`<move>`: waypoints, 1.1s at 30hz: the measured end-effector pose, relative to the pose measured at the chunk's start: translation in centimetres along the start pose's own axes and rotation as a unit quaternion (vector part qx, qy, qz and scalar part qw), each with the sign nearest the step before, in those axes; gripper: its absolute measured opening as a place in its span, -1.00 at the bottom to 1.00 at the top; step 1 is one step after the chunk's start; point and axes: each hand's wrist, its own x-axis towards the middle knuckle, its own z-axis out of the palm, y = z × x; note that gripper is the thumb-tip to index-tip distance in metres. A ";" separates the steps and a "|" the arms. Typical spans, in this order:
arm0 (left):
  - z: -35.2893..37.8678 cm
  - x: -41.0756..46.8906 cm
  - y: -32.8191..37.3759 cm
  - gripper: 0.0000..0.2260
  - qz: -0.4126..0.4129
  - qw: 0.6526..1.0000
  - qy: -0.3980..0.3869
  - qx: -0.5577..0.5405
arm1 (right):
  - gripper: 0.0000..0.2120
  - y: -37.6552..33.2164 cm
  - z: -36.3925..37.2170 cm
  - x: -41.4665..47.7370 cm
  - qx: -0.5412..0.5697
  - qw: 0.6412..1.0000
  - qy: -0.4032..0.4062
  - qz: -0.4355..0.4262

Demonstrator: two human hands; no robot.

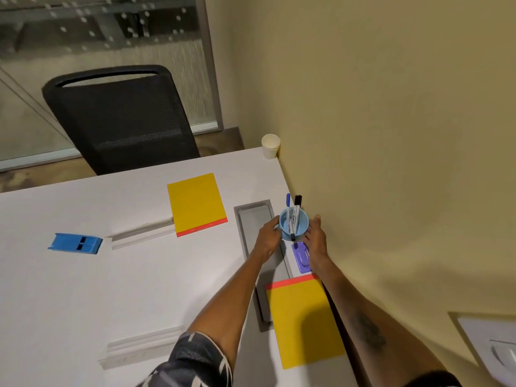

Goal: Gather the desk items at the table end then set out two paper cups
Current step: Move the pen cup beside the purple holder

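A light blue cup (300,231) holding a blue marker (287,202) and a black marker (297,202) stands on the white table near the wall. My left hand (268,237) grips its left side. My right hand (317,237) lies against its right side with fingers extended. A purple stapler-like item (301,258) lies just below the cup, partly under my right hand. One yellow notepad (196,203) lies further out on the table, another (305,321) near me. A blue box (75,243) sits at the left. A white paper cup (270,146) stands at the far corner.
A grey cable tray (252,222) is sunk into the white table (111,289) beside the cup. A black mesh chair (122,121) stands at the far edge. The beige wall (391,135) runs along the right side. Two table slots lie at left.
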 end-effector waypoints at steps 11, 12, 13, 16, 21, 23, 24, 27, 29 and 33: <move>1.3 0.9 0.1 -0.63 -0.012 0.998 -0.024 0.049 | -0.46 0.1 -1.4 0.8 0.012 1.000 -0.003 -0.001; 1.4 1.0 0.1 -0.63 -0.012 0.998 -0.023 0.052 | -0.46 0.1 -1.4 0.9 0.015 1.000 -0.004 -0.001; 1.4 1.1 0.1 -0.63 -0.011 0.998 -0.023 0.055 | -0.45 0.1 -1.5 1.0 0.018 1.000 -0.005 0.000; 1.4 1.1 0.0 -0.62 -0.012 0.998 -0.025 0.063 | -0.45 0.2 -1.5 1.1 0.024 1.000 -0.004 0.005; 1.5 1.3 -0.4 -0.63 -0.011 0.997 -0.022 0.072 | -0.45 0.3 -1.3 1.3 0.024 1.000 -0.007 0.004; 1.4 1.3 -0.5 -0.63 -0.013 0.997 -0.019 0.067 | -0.45 0.6 -1.4 1.2 0.017 1.000 -0.009 -0.002; 1.4 1.2 -0.4 -0.63 -0.013 0.998 -0.019 0.066 | -0.45 0.7 -1.5 1.1 0.015 1.000 -0.013 -0.004; 1.4 0.9 -0.5 -0.61 -0.008 0.997 -0.020 0.076 | -0.46 1.0 -1.7 1.0 0.009 1.000 -0.011 -0.005; 1.3 0.6 -0.6 -0.59 -0.016 0.996 -0.015 0.082 | -0.48 1.2 -1.7 0.6 -0.008 1.000 -0.001 -0.008; 0.6 -0.4 -1.1 -0.62 -0.027 0.996 0.013 0.087 | -0.52 2.0 -1.5 -0.3 -0.043 0.999 0.010 -0.027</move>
